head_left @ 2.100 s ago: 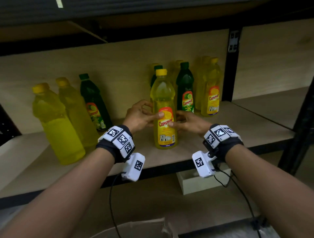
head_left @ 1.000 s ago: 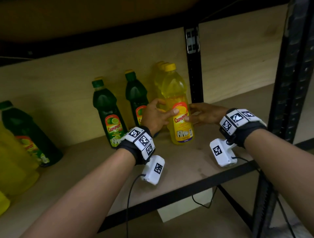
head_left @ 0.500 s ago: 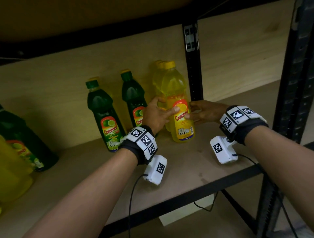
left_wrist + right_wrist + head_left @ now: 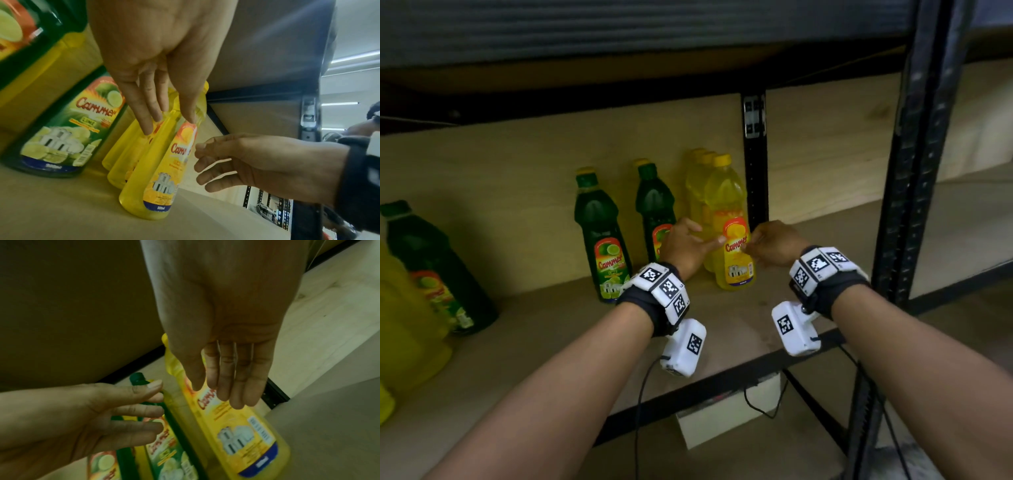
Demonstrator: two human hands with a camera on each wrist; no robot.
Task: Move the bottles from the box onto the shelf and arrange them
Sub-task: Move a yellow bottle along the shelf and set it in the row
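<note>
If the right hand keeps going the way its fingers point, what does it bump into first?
Most likely the front yellow bottle. The right hand points at its label, fingertips almost touching it or just touching; depth is hard to judge.

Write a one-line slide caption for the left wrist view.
Left hand and right hand flank the front yellow bottle on the shelf, a green bottle beside it.

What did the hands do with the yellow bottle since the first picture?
Both hands slid the front yellow bottle rightward along the shelf, up against the other yellow bottles by the black post. The left hand and right hand now have loosened fingers, barely touching its label. The green bottles stayed standing where they were.
</note>
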